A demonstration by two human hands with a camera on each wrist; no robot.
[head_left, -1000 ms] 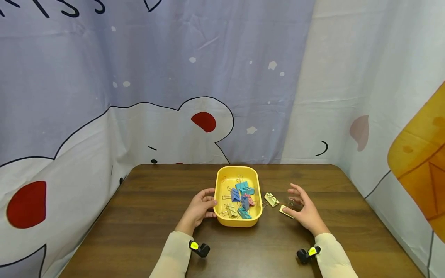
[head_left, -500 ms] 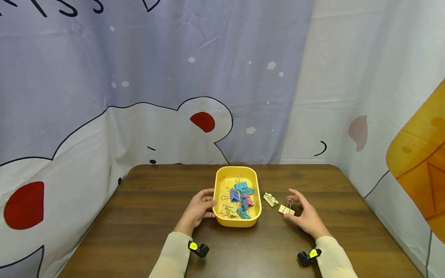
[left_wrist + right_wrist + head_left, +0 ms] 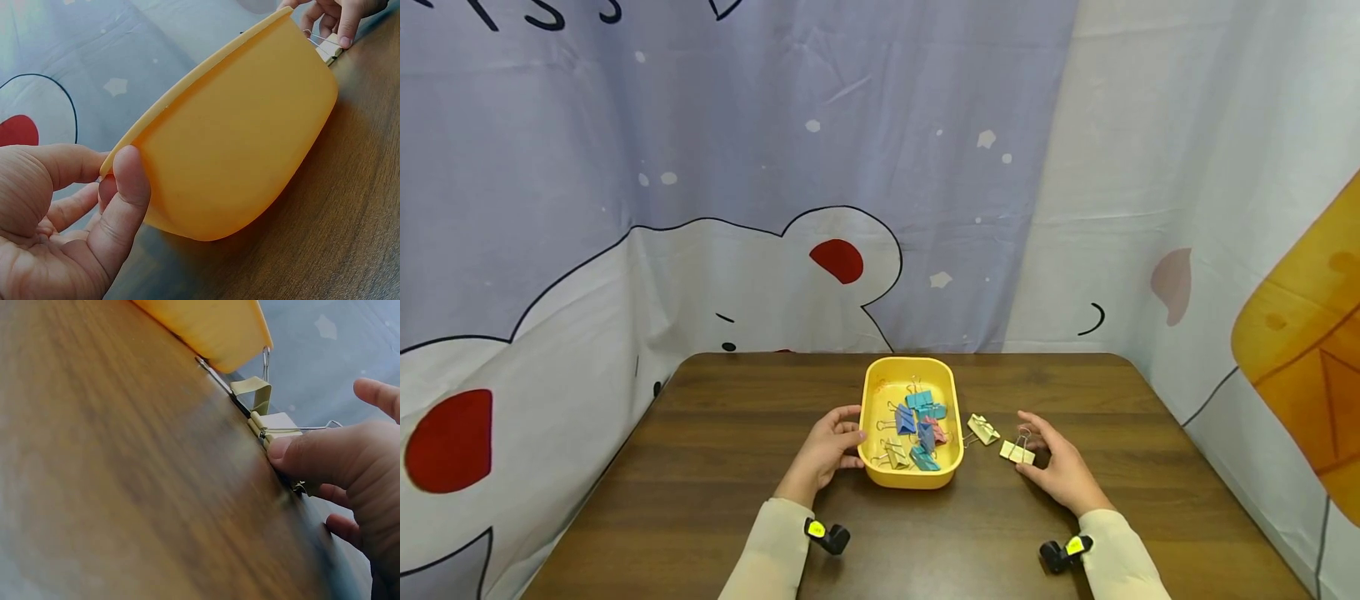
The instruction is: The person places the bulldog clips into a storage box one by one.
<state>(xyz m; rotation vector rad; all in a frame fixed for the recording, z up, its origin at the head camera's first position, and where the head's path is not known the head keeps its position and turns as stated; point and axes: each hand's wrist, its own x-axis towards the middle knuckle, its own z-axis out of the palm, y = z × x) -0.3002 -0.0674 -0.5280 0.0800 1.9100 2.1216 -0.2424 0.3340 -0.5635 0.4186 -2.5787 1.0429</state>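
Observation:
My left hand [image 3: 823, 452] grips the left side of a yellow plastic basket [image 3: 874, 392]. In the left wrist view its thumb lies on the outer wall and the forefinger is at the rim. To the basket's right, my right hand [image 3: 1060, 467] holds a pale yellow binder clip [image 3: 1017, 452] at the table surface. The thumb presses on the clip's end, while the forefinger stands away from it in the right wrist view; the other fingertips are partly hidden. A second pale yellow binder clip [image 3: 983, 428] lies between that clip and the basket.
Inside the basket lie several binder clips: teal ones [image 3: 925, 458], blue ones [image 3: 905, 419], a pink one [image 3: 936, 429] and a yellow one [image 3: 897, 454]. The brown wooden table [image 3: 737, 467] ends at a printed curtain [image 3: 737, 283] behind.
My right hand has shifted slightly, with its fingers now closer about the clip. That clip has turned and its wire handle now stands up. The left hand and basket stay in place.

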